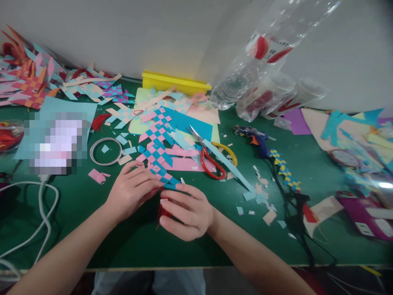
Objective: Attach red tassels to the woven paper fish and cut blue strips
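A pink and blue woven paper strip piece lies on the green table, running from the middle down to my hands. My left hand rests on its lower end with fingers curled onto the weave. My right hand is closed beside it, pinching the blue tip of the weave and covering a red tassel that shows under the fingers.
Red-handled scissors lie just right of the weave. A tape ring, white cable, glue gun, plastic bottles, a yellow tray, other woven pieces and paper scraps surround the hands.
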The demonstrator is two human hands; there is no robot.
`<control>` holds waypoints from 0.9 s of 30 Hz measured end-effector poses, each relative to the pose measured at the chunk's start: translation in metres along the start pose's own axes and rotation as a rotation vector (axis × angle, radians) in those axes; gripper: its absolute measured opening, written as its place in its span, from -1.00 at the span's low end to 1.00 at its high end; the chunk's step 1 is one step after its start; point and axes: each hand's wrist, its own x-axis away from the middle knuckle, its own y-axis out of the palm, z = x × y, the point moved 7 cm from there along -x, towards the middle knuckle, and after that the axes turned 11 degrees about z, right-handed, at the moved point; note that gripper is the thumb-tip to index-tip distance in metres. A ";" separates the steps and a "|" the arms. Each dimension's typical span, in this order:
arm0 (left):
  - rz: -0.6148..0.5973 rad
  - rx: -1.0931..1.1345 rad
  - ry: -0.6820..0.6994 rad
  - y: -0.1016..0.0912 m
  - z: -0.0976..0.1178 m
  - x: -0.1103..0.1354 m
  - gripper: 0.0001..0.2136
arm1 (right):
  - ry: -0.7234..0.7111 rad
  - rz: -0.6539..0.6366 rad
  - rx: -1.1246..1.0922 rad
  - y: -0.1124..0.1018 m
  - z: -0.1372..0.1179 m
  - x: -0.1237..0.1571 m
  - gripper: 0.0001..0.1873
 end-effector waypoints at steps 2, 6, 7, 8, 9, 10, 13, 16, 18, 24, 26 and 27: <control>-0.004 0.008 -0.006 0.001 -0.001 0.000 -0.82 | 0.000 0.001 -0.001 0.000 0.000 0.000 -0.94; -0.013 0.023 -0.012 0.002 -0.002 0.002 -0.79 | -0.027 -0.022 0.003 0.000 -0.001 0.001 -0.91; -0.014 0.028 -0.013 0.002 -0.002 0.003 -0.79 | -0.034 -0.027 0.001 0.000 -0.001 0.001 -0.90; -0.015 0.029 -0.013 0.002 -0.002 0.003 -0.79 | -0.039 -0.030 -0.001 0.000 -0.001 0.001 -0.90; -0.014 0.025 -0.016 0.002 -0.003 0.003 -0.79 | -0.043 -0.032 -0.003 0.000 -0.001 0.001 -0.91; -0.006 0.019 -0.016 0.001 -0.003 0.002 -0.80 | -0.045 -0.029 -0.005 0.000 -0.001 0.001 -0.92; 0.025 -0.005 -0.020 -0.003 -0.002 0.000 -0.85 | -0.040 -0.012 -0.011 0.000 0.000 -0.001 -0.94; 0.033 -0.008 -0.014 -0.006 0.000 -0.002 -0.87 | -0.036 -0.002 -0.019 0.000 0.000 -0.003 -0.94; 0.017 -0.008 -0.021 -0.006 0.000 -0.002 -0.87 | -0.039 -0.008 -0.013 0.000 0.000 -0.003 -0.94; -0.006 -0.003 -0.025 -0.004 -0.001 0.000 -0.85 | -0.042 -0.035 -0.036 0.000 -0.002 -0.002 -0.94; -0.012 -0.003 -0.022 -0.004 -0.002 0.000 -0.85 | -0.045 -0.044 -0.036 0.001 -0.002 -0.002 -0.95; -0.021 -0.002 -0.026 -0.004 -0.002 0.000 -0.84 | -0.047 -0.048 -0.033 0.002 -0.002 -0.002 -0.94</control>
